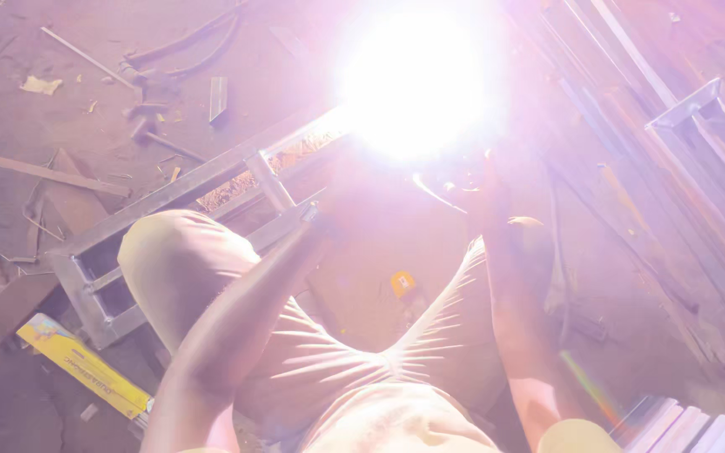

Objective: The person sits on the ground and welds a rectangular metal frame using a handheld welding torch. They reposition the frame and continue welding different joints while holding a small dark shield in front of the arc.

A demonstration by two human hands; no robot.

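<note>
Dirt floor [10, 50], welding glare [413, 80], steel frame [169, 189]

1. A bare, reddish dirt floor [10, 50] fills the upper left of the frame, strewn with metal offcuts.
2. Long metal bars [631, 109] lie stacked along the right.
3. White glare [413, 80] floods the top centre.

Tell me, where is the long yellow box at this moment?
In the head view the yellow box lies on the dirt floor at the lower left, beside the near corner of the grey metal frame.
</note>
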